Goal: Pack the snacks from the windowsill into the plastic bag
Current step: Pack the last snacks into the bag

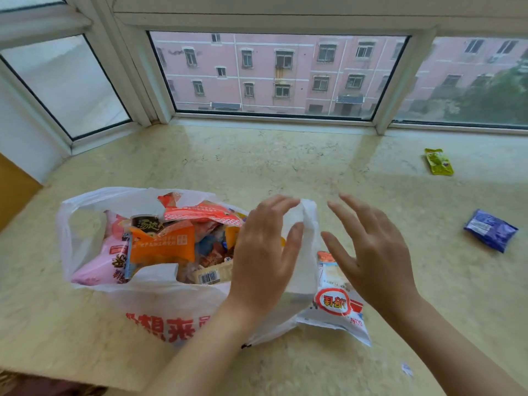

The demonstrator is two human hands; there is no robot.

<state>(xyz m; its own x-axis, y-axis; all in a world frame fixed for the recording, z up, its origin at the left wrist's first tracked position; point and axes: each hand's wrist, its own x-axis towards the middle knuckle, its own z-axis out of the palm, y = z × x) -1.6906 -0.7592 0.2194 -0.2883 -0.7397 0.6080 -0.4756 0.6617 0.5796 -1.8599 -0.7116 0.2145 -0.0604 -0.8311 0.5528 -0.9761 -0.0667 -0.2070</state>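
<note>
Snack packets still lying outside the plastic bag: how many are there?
3: a green packet far right near the window, a blue packet at right, a white packet beside the bag.

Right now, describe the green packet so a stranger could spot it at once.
Start at the windowsill and go to its far right side, near the right window pane. The green packet lies there alone, flat on the stone. It is yellow-green and farther back than the blue packet, the only other loose snack on that side.
</note>
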